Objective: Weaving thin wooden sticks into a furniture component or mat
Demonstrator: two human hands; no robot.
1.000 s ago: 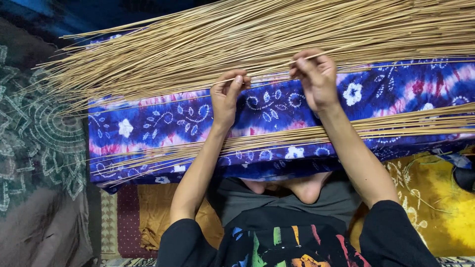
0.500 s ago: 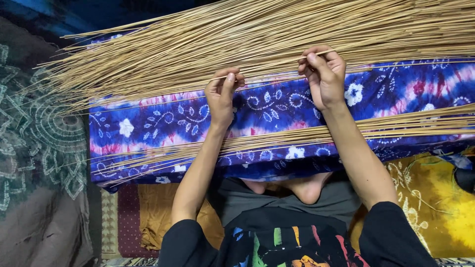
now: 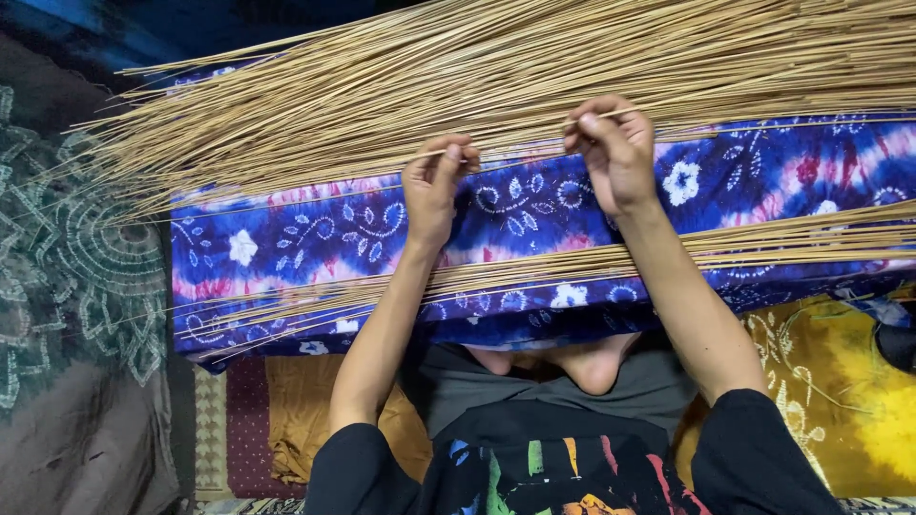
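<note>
Both hands pinched one thin stick above a patterned cushion.

The left hand [image 3: 434, 191] and right hand [image 3: 615, 153] each pressed fingertips together on a single stick [image 3: 515, 138], held at the near edge of the big stick pile [image 3: 496, 76]. A smaller bundle [image 3: 763, 248] lay across the blue floral cushion [image 3: 286, 248].

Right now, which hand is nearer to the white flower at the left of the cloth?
Left. The left hand is beside the flower; the right hand is farther right.

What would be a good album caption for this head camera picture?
Both hands, left hand and right hand, pinch one thin stick over a blue floral cloth, between two bundles of sticks.
</note>
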